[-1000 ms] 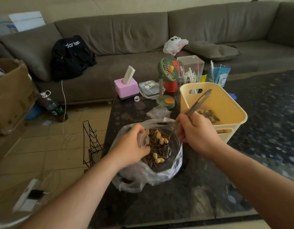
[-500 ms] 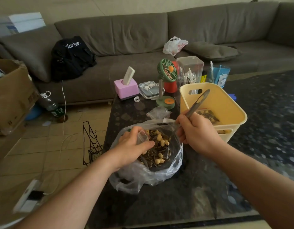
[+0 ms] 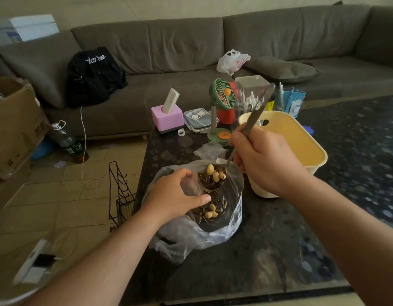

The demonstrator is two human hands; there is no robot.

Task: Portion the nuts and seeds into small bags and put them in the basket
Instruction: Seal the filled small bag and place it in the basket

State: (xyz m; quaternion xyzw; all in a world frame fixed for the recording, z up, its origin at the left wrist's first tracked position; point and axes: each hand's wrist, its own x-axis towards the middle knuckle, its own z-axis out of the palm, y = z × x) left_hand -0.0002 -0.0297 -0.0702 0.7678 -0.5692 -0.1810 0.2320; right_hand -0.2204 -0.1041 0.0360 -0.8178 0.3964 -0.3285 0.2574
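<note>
Nuts and seeds lifted on a metal spoon [image 3: 214,177] over the big clear plastic bag [image 3: 213,230].
Right hand [image 3: 264,160] grips the spoon, now raised above that bag; left hand [image 3: 178,195] pinches a small clear bag [image 3: 191,185] open beside it. Yellow plastic basket [image 3: 301,140] stands right of the bag.

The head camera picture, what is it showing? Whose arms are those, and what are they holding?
The camera sits on a person's head and looks down, so you see that person's own two arms. They work at a dark speckled table in front of a grey sofa. The left hand pinches a small clear plastic bag. The right hand grips a long metal spoon loaded with pale nuts and striped seeds. Below is a big clear plastic bag holding more of them. A pale yellow plastic basket stands to the right. Farther back stand a small green desk fan and a pink box.
</note>
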